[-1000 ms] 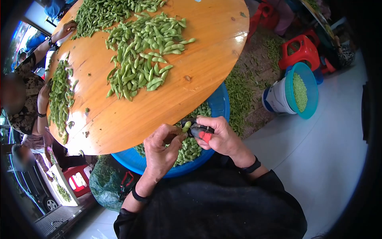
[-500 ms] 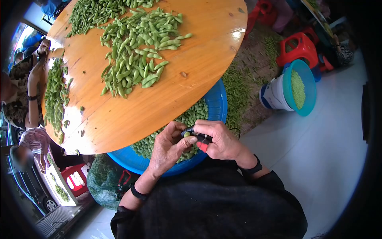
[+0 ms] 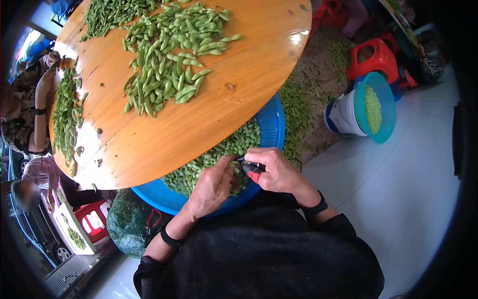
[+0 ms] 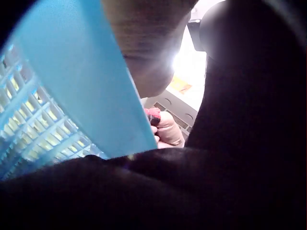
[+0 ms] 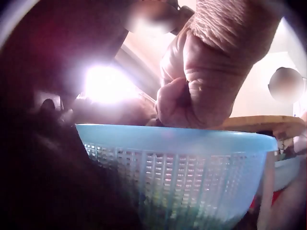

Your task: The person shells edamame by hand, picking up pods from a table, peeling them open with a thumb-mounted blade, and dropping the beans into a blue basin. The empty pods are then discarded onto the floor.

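Note:
Both hands meet over a blue slatted basket (image 3: 277,112) that holds many green soybean pods (image 3: 191,172). My right hand (image 3: 280,172) grips a small black tool with a red patch (image 3: 253,174), its fingers curled round it. My left hand (image 3: 211,187) is up against the tool's tip, fingers bent, with a bit of a green pod (image 3: 237,163) showing at the fingertips. In the left wrist view, the basket's rim (image 4: 103,86) fills the left side, and the red part of the tool shows beyond it. The right wrist view has my curled right hand above the rim.
A round wooden table (image 3: 199,129) overhangs the basket and bears heaps of pods (image 3: 169,55). On the right, a teal basin of shelled beans (image 3: 372,109) leans on a white bucket (image 3: 343,117) near a red stool (image 3: 373,60). A green sack (image 3: 130,224) stands at left; people sit across the table.
My left hand has turned its back upward, and its fingers have come in against the tool. The pod, clearly visible earlier, is now mostly hidden. My right hand keeps its grip on the tool.

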A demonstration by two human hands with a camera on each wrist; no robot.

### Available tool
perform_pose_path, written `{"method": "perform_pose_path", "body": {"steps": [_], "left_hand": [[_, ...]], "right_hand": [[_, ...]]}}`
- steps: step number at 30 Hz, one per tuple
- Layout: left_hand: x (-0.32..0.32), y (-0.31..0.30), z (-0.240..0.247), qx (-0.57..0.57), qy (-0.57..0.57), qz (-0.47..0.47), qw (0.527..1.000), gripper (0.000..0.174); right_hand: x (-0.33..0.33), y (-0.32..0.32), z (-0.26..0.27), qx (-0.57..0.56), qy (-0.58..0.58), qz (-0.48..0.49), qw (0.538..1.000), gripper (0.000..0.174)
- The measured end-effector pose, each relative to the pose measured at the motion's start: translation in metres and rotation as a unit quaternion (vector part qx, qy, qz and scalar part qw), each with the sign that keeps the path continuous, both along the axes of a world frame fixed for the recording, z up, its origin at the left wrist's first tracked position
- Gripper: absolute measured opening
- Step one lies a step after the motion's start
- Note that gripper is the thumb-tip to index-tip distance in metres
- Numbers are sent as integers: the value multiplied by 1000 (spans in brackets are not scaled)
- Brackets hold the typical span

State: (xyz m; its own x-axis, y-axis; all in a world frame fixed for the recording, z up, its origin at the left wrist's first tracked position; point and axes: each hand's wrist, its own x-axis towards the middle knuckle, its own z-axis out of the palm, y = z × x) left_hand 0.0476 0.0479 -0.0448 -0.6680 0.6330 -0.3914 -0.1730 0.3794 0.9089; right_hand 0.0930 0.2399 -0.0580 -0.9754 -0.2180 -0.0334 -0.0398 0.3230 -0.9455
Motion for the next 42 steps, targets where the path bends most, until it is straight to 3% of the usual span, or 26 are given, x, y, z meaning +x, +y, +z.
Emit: {"method": "perform_pose_path", "body": {"steps": [5, 7, 8, 10, 13, 19, 20, 22, 26, 31, 34, 36, 38, 40, 42], "left_hand": [[-1, 6, -11, 101, -169, 111, 974, 41], [-1, 7, -16, 185, -274, 194, 923, 49], [0, 8, -18, 185, -274, 195, 923, 49], [1, 11, -21, 263, -345, 252, 865, 47], [2, 22, -15, 260, -357, 313, 841, 43], [4, 10, -29, 223, -304, 254, 891, 39], [4, 10, -29, 223, -304, 254, 891, 39], [5, 14, -29, 279, -349, 299, 843, 35], [8, 22, -22, 282, -319, 335, 841, 27], [8, 13, -36, 266, -284, 290, 874, 15], [2, 4, -32, 216, -269, 223, 912, 14], [-1, 2, -25, 212, -281, 213, 911, 14], [-2, 3, -23, 209, -293, 204, 911, 15], [-2, 5, -22, 210, -336, 251, 883, 14], [-3, 3, -28, 228, -334, 238, 883, 14]], "right_hand": [[3, -30, 0, 68, 97, -131, 984, 25], [4, -36, -3, 97, 100, -134, 981, 27], [4, -38, -5, 128, 103, -139, 977, 30], [4, -38, -6, 137, 110, -130, 976, 35], [6, -38, -8, 159, 120, -128, 971, 38], [6, -40, -7, 150, 154, -121, 969, 44], [6, -39, -7, 148, 153, -129, 968, 44], [5, -39, -10, 145, 153, -136, 968, 43], [6, -39, -13, 146, 161, -164, 962, 41], [7, -39, -6, 132, 165, -164, 964, 34], [-1, -28, 2, 1, 66, -161, 985, 10], [2, -19, -4, -160, -144, -152, 964, 5], [1, -15, -3, -194, -152, -142, 959, 8], [1, -12, -6, -325, -209, -151, 910, 9], [1, -13, -5, -297, -214, -141, 920, 7]]}}
